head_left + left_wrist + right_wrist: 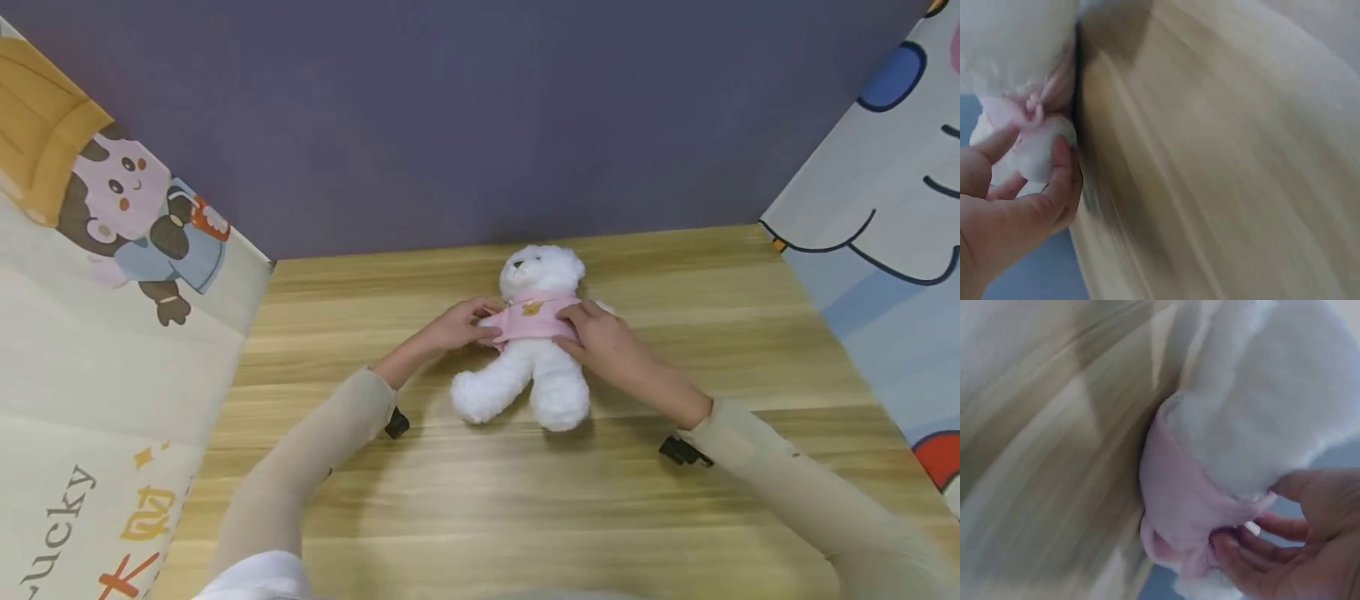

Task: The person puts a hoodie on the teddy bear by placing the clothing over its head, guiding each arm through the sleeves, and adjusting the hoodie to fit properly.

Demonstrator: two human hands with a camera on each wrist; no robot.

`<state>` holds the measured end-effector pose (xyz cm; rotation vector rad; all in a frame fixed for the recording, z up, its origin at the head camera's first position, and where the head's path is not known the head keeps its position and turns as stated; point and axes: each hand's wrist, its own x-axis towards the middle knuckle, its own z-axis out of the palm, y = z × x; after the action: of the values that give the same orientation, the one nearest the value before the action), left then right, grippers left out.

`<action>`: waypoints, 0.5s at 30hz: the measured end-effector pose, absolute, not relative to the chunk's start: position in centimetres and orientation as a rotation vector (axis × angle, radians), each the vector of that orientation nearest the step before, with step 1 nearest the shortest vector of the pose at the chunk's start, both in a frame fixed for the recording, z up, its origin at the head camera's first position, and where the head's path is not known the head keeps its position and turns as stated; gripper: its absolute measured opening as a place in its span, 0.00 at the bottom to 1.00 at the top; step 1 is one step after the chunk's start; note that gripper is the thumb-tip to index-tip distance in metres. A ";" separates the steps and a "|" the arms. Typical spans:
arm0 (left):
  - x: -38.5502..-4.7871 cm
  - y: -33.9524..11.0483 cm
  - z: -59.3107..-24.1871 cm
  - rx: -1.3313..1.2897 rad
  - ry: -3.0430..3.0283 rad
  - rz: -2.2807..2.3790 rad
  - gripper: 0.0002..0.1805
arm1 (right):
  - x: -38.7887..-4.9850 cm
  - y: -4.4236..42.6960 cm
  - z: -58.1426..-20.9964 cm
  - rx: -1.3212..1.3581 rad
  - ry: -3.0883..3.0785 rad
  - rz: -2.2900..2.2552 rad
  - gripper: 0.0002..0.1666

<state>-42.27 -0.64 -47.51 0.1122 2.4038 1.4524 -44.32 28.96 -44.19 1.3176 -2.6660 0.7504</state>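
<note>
A white plush teddy bear [560, 387] in a pink shirt [542, 323] lies face up on the wooden table, its head toward the back wall and its legs toward me. My left hand [459, 323] is at the bear's arm on the left; the left wrist view shows thumb and fingers curled round the white paw [1038, 156] beside the pink sleeve. On the other side, my right hand [611, 342] grips the shirt's side near its hem. In the right wrist view, the thumb and bent fingers hold the pink cloth [1175, 481], and the fingertips are partly hidden.
The wooden table [465, 508] ends at a dark purple-grey back wall [480, 125]. Side panels with cartoon prints stand at left [97, 350] and right [862, 275]. Black wrist devices hang under the left sleeve [330, 442] and the right sleeve [787, 475].
</note>
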 end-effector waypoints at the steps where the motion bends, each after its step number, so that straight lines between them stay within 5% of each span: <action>1: -42.5 -0.5 -47.6 0.081 2.395 1.479 0.22 | -44.6 28.9 -44.7 1.301 -2.659 0.759 0.19; 6: -42.2 -1.1 -46.9 -0.049 2.458 1.525 0.12 | -46.5 30.7 -46.6 1.345 -2.463 0.755 0.08; 15: -41.2 -1.9 -44.9 0.151 2.527 1.434 0.11 | -48.6 32.8 -46.2 1.444 -2.524 1.015 0.14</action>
<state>-41.21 -1.95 -44.86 0.1507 2.5267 1.4339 -48.61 32.77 -46.17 1.4438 -2.5239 1.0155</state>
